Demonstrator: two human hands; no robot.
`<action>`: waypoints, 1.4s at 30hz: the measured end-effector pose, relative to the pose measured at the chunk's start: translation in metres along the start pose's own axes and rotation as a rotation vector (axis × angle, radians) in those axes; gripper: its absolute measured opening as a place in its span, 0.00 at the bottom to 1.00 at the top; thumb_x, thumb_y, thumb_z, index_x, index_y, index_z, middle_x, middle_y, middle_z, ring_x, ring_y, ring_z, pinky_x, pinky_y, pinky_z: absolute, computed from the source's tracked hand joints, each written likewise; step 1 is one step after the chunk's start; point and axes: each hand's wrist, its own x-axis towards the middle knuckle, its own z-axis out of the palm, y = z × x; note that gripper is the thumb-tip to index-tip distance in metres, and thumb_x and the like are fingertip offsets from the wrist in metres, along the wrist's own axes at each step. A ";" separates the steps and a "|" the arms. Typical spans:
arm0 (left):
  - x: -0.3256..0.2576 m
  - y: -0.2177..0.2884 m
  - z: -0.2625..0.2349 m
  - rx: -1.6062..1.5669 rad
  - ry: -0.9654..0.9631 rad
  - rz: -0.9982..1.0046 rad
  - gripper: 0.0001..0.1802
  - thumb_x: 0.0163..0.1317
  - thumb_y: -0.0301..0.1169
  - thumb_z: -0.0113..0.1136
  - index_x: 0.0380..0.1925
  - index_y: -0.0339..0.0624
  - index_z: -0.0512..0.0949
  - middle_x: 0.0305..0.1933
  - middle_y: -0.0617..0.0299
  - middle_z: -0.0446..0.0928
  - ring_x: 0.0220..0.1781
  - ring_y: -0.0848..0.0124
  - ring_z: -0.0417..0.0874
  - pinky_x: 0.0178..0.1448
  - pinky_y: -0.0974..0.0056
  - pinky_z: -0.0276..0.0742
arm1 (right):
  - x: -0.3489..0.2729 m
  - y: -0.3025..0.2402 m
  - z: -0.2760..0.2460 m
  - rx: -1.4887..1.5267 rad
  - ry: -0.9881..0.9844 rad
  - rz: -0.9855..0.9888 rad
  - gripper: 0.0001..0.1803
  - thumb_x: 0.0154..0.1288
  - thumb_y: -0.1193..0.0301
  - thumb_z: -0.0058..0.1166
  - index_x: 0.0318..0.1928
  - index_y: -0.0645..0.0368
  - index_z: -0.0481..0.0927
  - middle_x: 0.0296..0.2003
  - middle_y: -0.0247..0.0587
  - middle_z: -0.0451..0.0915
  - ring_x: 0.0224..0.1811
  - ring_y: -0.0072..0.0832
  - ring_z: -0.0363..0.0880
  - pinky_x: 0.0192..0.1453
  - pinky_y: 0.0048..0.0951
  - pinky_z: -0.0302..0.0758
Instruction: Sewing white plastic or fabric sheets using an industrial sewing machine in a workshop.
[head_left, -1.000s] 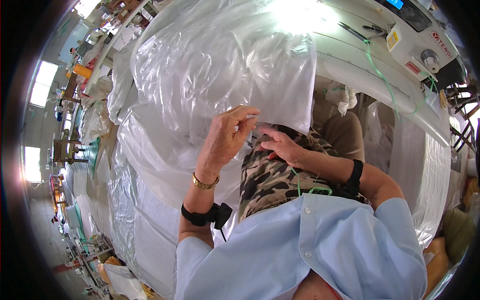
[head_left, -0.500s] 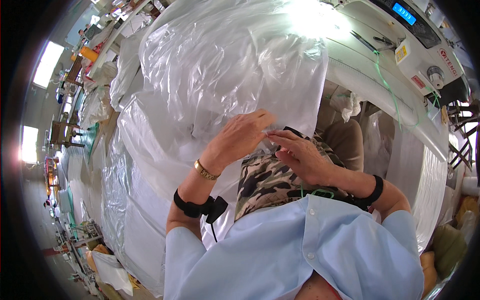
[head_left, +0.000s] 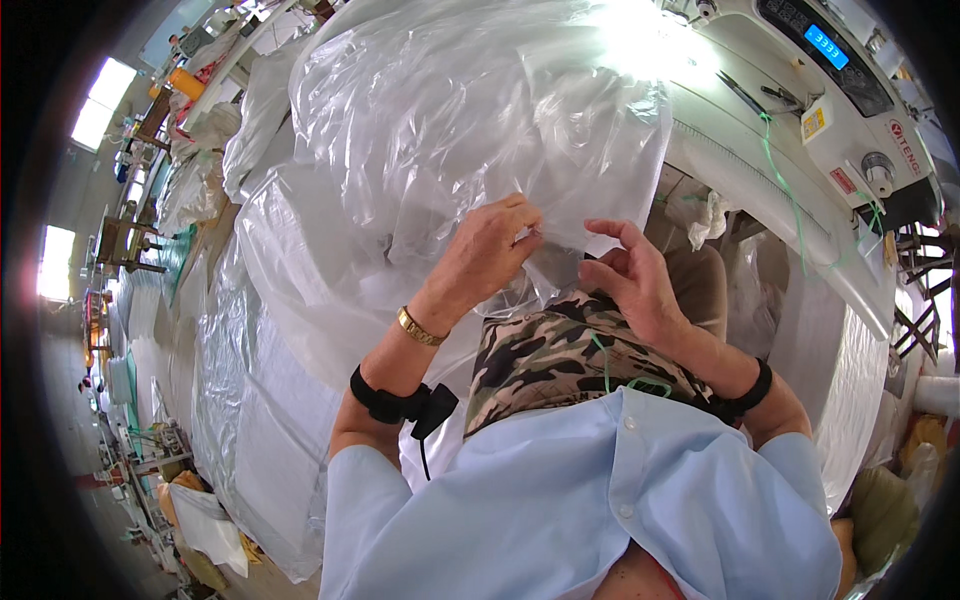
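My left hand (head_left: pixel 487 252), with a gold watch on its wrist, is closed in a pinch on clear plastic sheeting (head_left: pixel 420 150) just above my lap. The sheeting is thin, shiny and crumpled, and spreads over the table in front of me and down to the left. Right of it, apart from the left fingers, my right hand (head_left: pixel 645 290) has its thumb and index finger spread, with the other fingers partly curled. A small dark piece shows beside the right thumb; I cannot tell what it is or whether it is held.
At the upper right stands a white sewing machine (head_left: pixel 850 150) with a lit blue display. Dark-handled tweezers (head_left: pixel 742 95) and green thread (head_left: pixel 780 180) lie on its bed. A crumpled white scrap (head_left: pixel 708 220) hangs below the table edge. More plastic sheeting (head_left: pixel 250 400) covers the left side.
My hands were close together and have moved apart. The right hand has lifted off the sheeting with its thumb and index finger spreading; the left stays near the same place, fingers pinched.
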 end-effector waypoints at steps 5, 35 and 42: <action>-0.001 0.008 -0.004 -0.203 -0.090 -0.230 0.05 0.59 0.22 0.61 0.33 0.32 0.74 0.30 0.59 0.74 0.23 0.72 0.78 0.29 0.67 0.72 | 0.011 0.012 0.003 0.071 -0.053 0.003 0.23 0.65 0.73 0.59 0.57 0.65 0.68 0.29 0.34 0.76 0.29 0.14 0.72 0.33 0.19 0.71; -0.002 0.005 0.061 0.156 0.282 0.236 0.13 0.49 0.19 0.61 0.37 0.40 0.79 0.36 0.58 0.78 0.34 0.59 0.80 0.37 0.58 0.75 | -0.017 0.006 -0.025 -0.099 -0.229 -0.052 0.11 0.70 0.75 0.49 0.48 0.67 0.78 0.35 0.41 0.81 0.34 0.23 0.79 0.42 0.26 0.77; 0.004 0.041 0.032 0.325 0.300 0.336 0.15 0.44 0.18 0.61 0.36 0.39 0.81 0.38 0.60 0.78 0.39 0.60 0.80 0.40 0.59 0.74 | 0.026 0.027 -0.007 -0.041 -0.433 0.045 0.15 0.71 0.68 0.47 0.47 0.66 0.80 0.33 0.41 0.82 0.32 0.22 0.80 0.39 0.25 0.77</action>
